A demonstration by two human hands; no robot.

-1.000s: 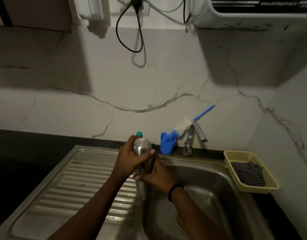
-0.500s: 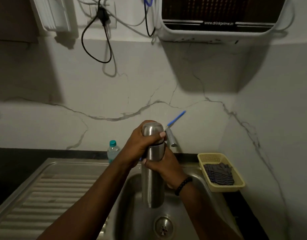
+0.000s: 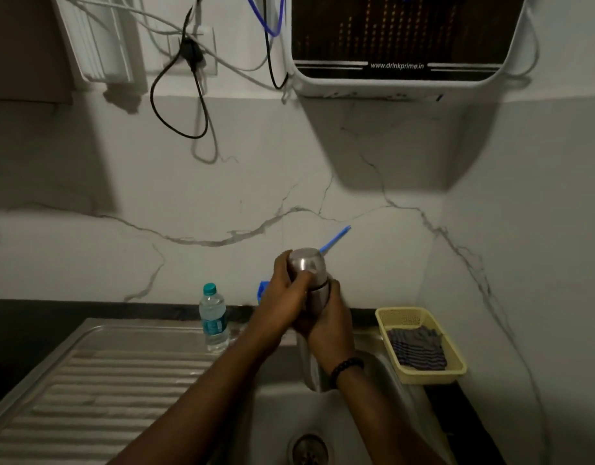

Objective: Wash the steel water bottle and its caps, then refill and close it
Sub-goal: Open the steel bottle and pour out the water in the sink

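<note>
The steel water bottle [image 3: 318,298] had risen higher above the sink [image 3: 279,414]. The left hand [image 3: 284,298] gripped its cap [image 3: 306,261] while the right hand [image 3: 329,325] wrapped the body; rigid, smooth steel looked slippery, best held mid-body.

Dark counter [image 3: 28,333] (steel sink [image 3: 128,374] inset): plastic bottle [image 3: 213,318], yellow basket [image 3: 420,374].

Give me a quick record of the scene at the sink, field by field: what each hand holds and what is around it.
left hand: grips steel cap
right hand: grips steel bottle body
bottle: upright above sink
plastic water bottle: stands at back of drainboard
yellow basket: holds striped cloth, right of sink
</note>
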